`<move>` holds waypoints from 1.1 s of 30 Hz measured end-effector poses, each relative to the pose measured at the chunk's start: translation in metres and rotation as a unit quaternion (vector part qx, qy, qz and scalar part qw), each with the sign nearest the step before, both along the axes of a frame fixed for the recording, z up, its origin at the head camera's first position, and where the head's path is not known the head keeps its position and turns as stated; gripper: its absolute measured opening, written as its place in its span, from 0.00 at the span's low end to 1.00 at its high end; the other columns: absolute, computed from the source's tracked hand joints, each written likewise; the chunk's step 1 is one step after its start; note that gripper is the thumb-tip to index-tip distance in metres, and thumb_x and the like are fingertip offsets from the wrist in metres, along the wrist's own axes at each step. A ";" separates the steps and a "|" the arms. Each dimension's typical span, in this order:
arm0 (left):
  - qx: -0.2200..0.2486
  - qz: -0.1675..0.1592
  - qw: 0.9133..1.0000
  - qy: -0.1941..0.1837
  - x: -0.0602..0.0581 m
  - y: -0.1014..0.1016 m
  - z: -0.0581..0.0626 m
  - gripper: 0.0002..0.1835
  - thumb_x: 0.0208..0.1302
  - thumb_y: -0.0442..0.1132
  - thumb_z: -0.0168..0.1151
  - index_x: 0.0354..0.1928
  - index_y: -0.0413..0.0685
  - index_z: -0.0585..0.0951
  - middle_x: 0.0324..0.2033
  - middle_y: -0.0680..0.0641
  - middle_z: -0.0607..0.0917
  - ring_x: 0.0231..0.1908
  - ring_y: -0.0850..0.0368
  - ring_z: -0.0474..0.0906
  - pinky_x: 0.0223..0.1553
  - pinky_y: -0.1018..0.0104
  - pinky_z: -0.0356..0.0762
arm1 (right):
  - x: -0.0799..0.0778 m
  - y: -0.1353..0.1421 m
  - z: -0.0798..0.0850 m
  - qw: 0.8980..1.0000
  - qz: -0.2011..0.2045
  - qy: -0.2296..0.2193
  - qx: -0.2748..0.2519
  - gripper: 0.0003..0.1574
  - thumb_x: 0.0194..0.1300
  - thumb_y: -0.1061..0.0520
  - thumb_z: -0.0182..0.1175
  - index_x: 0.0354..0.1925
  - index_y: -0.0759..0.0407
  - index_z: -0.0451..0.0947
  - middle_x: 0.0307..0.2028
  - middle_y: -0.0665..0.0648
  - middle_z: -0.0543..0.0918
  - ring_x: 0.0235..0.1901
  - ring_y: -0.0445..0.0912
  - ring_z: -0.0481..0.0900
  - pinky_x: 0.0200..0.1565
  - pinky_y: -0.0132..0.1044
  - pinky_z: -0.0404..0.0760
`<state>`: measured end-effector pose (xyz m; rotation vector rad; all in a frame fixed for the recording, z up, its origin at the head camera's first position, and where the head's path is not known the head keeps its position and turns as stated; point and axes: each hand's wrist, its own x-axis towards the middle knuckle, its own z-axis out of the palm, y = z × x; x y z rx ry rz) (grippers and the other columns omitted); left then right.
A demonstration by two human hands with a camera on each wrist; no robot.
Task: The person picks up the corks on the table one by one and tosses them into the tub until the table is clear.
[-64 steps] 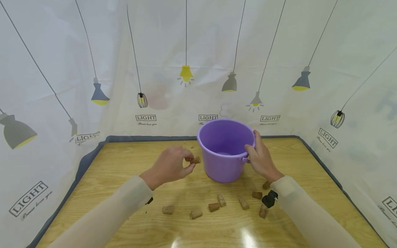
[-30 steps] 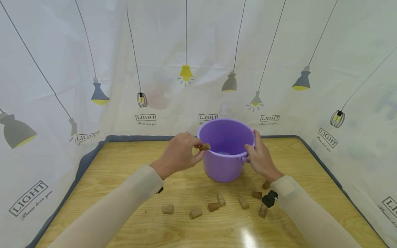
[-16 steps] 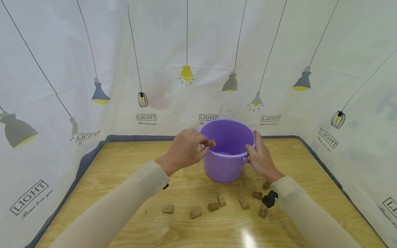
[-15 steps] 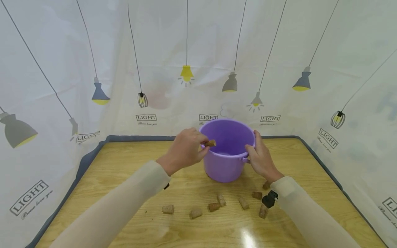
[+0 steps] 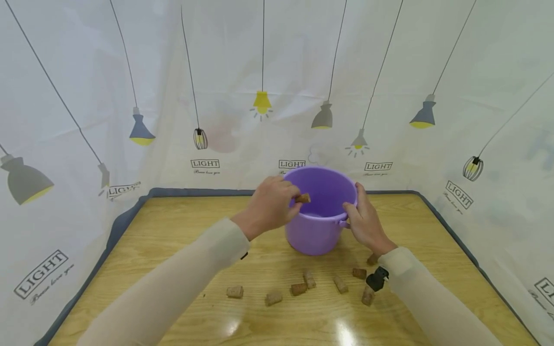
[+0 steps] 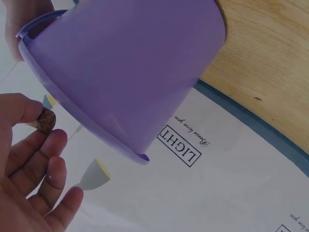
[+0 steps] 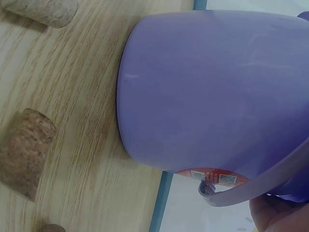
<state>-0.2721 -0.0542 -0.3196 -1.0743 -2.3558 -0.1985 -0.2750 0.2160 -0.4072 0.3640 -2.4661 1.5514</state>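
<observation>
Between thumb and fingers my left hand [image 5: 273, 203] pinches a brown cork [image 5: 304, 198], held over the near left rim of a purple bucket [image 5: 312, 235]. In the left wrist view the same cork [image 6: 46, 120] sits at the fingertips, beside the bucket's rim. My right hand [image 5: 367, 222] grips the bucket's rim on the right, with the thumb on the inner side. The bucket stands upright on the wooden table, and its visible inside shows no corks; part of its floor is hidden. A red label [image 7: 212, 176] shows on its side in the right wrist view.
Several corks lie on the table [image 5: 173, 240] in front of the bucket, among them a pale cork [image 5: 235, 291] at the left and a darker cork [image 5: 298, 289] mid-row. Others lie near my right wrist. A white printed curtain [image 5: 233, 96] surrounds the table.
My left hand has carried the cork rightward and up, from beside the bucket to over its rim. The right hand stays on the rim, and the corks on the table have not moved.
</observation>
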 end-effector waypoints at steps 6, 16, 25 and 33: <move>-0.011 0.016 1.000 -0.024 -0.001 0.005 0.003 0.05 0.62 0.42 0.70 0.32 0.51 0.87 0.29 0.54 0.87 0.31 0.55 0.76 0.40 0.59 0.77 | -0.001 0.000 -0.001 1.000 -0.001 0.009 0.002 0.43 0.79 0.54 0.42 0.83 0.55 0.36 0.74 0.73 0.60 0.60 0.68 0.75 0.38 0.37 0.88; -0.020 0.023 0.998 -0.055 -0.004 0.013 0.002 0.06 0.64 0.43 0.69 0.31 0.50 0.88 0.29 0.53 0.89 0.31 0.54 0.76 0.41 0.58 0.78 | -0.001 0.001 -0.002 1.000 0.000 0.014 0.001 0.42 0.79 0.54 0.42 0.82 0.55 0.37 0.73 0.74 0.61 0.59 0.69 0.76 0.37 0.37 0.88; -0.015 0.029 0.998 -0.061 -0.008 0.018 -0.001 0.11 0.64 0.46 0.70 0.40 0.46 0.90 0.35 0.50 0.90 0.38 0.52 0.83 0.47 0.57 0.80 | -0.001 0.000 -0.002 1.000 0.002 0.009 -0.002 0.43 0.79 0.54 0.42 0.83 0.54 0.36 0.74 0.74 0.60 0.59 0.68 0.76 0.38 0.37 0.88; 0.008 0.024 0.998 -0.053 -0.004 0.014 -0.003 0.13 0.63 0.45 0.71 0.44 0.45 0.89 0.39 0.48 0.90 0.41 0.51 0.83 0.49 0.56 0.81 | 0.000 0.000 -0.002 1.000 -0.001 0.011 0.001 0.43 0.79 0.53 0.42 0.83 0.55 0.36 0.74 0.74 0.59 0.61 0.68 0.74 0.38 0.36 0.88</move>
